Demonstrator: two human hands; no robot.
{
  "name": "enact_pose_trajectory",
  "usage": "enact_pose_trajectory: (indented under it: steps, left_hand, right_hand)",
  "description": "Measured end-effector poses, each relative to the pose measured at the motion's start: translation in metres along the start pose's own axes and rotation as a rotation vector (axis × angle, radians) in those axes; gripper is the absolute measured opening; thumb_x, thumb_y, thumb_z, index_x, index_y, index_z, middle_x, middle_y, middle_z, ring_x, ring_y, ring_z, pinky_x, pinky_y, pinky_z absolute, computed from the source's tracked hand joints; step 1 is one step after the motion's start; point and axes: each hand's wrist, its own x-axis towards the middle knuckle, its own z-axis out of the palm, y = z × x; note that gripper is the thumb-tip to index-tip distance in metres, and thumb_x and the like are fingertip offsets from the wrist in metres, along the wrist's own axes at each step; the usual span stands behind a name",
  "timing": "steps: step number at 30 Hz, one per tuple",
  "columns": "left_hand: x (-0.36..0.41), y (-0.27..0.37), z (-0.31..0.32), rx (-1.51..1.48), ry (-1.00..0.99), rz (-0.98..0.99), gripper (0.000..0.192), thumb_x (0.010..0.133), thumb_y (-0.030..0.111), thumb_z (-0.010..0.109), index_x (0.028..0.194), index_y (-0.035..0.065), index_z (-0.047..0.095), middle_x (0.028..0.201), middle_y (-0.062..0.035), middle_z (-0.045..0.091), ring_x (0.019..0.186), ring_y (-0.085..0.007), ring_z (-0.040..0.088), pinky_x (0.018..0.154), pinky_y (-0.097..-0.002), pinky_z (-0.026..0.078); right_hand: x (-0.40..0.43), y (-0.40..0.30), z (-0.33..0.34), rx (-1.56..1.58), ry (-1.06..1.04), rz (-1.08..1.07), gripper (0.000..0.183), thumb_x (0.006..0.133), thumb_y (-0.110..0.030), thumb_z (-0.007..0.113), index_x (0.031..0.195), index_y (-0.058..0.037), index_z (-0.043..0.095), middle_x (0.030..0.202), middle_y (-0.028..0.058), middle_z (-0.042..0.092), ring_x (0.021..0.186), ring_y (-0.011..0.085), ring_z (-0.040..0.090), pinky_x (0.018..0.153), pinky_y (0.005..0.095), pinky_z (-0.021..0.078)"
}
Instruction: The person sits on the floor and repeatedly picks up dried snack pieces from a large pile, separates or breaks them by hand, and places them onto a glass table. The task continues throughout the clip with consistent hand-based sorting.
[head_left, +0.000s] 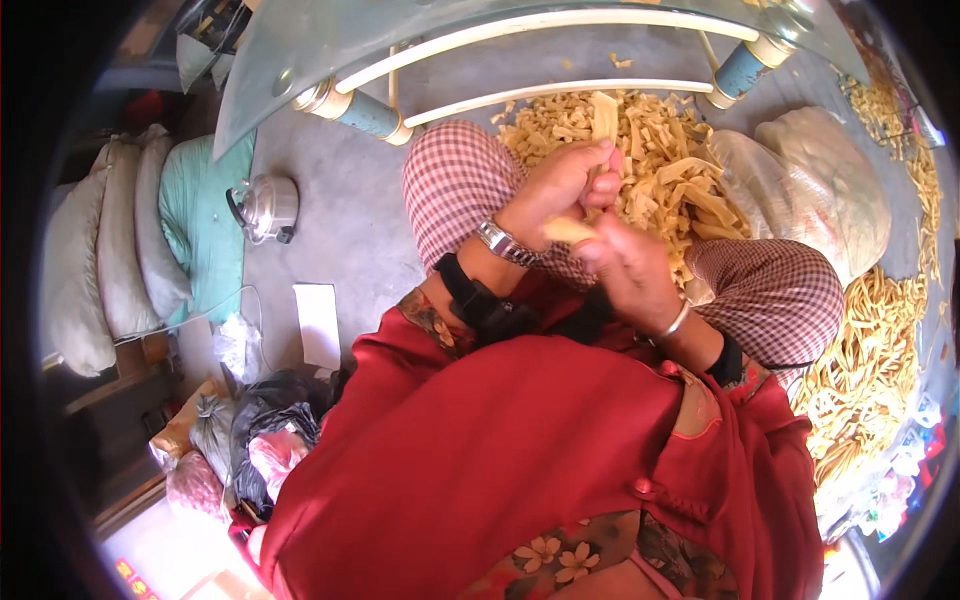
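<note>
My left hand (577, 180), with a metal watch on its wrist, grips a flat pale yellow strip (604, 118) that sticks up past the fingers. Close below it, my right hand (626, 259), with a silver bangle, holds another pale yellow piece (571, 230) that points left; its edges are blurred. What the strips are made of I cannot tell. A heap of cut yellow pieces and longer strips (660, 165) lies on the floor just beyond both hands, between my knees in checked trousers.
A glass-topped table (555, 22) with pale rails stands ahead. At right are filled translucent sacks (825, 180) and a pile of long yellow strips (862, 375). At left are a metal kettle (271, 208), stuffed sacks (112, 247) and several plastic bags (262, 435).
</note>
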Motion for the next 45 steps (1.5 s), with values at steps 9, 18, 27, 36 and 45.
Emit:
enact_pose_trajectory:
  steps: [9,18,27,36,45]
  left_hand:
    - [-0.034,-0.014,0.019,0.157,-0.036,0.055,0.024,0.091,0.020,0.045,0.069,0.0111,0.045,0.062,0.0028,0.043,0.052,-0.0071,0.038,0.047,-0.0210,0.030]
    - [-0.053,-0.007,0.013,0.558,-0.212,0.250,0.011,0.091,0.012,0.052,0.082,0.0056,0.055,0.080,0.0004,0.054,0.070,-0.0084,0.047,0.061,-0.0246,0.040]
    - [-0.051,-0.021,0.019,1.454,0.094,1.053,0.008,0.079,0.005,0.061,0.081,0.0025,0.054,0.084,-0.0118,0.057,0.074,-0.0305,0.057,0.068,-0.0339,0.047]
    - [-0.046,-0.028,0.037,0.117,-0.287,0.517,0.023,0.092,0.008,0.053,0.114,0.0022,0.053,0.104,-0.0035,0.059,0.092,-0.0112,0.056,0.080,-0.0268,0.047]
    - [-0.055,-0.037,0.047,1.199,0.010,1.003,0.031,0.092,0.015,0.056,0.120,0.0024,0.057,0.109,-0.0118,0.060,0.096,-0.0231,0.058,0.087,-0.0335,0.045]
  right_hand:
    - [0.018,-0.004,-0.026,-0.496,0.349,-0.446,0.013,0.087,-0.006,0.055,0.097,-0.0008,0.061,0.095,0.0122,0.062,0.090,0.0270,0.058,0.078,0.0313,0.0464]
    - [0.010,-0.012,-0.017,-0.390,0.367,-0.054,0.026,0.091,-0.014,0.054,0.070,-0.0015,0.047,0.060,0.0161,0.042,0.053,0.0322,0.043,0.053,0.0363,0.0385]
    - [0.007,-0.006,-0.035,0.265,0.064,0.443,0.037,0.092,-0.028,0.051,0.066,-0.0025,0.057,0.056,-0.0043,0.046,0.053,0.0048,0.039,0.049,0.0228,0.0324]
    - [-0.015,-0.009,-0.029,-0.072,0.270,-0.028,0.032,0.098,-0.032,0.045,0.090,-0.0022,0.055,0.071,-0.0015,0.046,0.062,0.0071,0.040,0.055,0.0218,0.0357]
    - [-0.027,-0.002,-0.030,0.250,0.303,0.188,0.037,0.099,-0.035,0.045,0.100,-0.0020,0.061,0.067,-0.0050,0.045,0.056,0.0031,0.037,0.048,0.0183,0.0293]
